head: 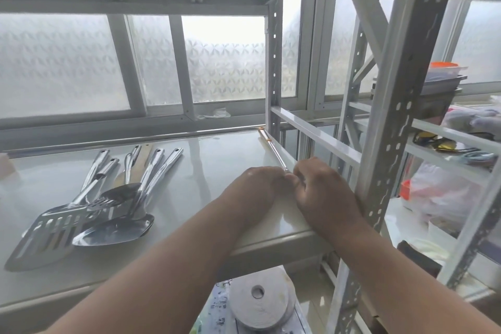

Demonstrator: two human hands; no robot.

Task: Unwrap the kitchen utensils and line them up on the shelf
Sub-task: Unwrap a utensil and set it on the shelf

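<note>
A long thin metal utensil (272, 148) with orange bands lies along the right edge of the white shelf (206, 171). Its near end runs between my two hands. My left hand (260, 184) and my right hand (322, 190) meet at that end, fingers curled and pinching it; what the fingertips hold beyond the rod is hidden. On the shelf's left side lies a heap of several steel utensils: a slotted turner (51, 233), a solid spatula (113, 230) and a ladle (122, 191), their handles fanning toward the window.
The rack's perforated upright post (390, 127) stands just right of my right hand. A tape roll (259, 304) sits on the level below. A neighbouring rack on the right holds plastic bags (439, 198), containers and glasses. Frosted windows (222, 62) are behind.
</note>
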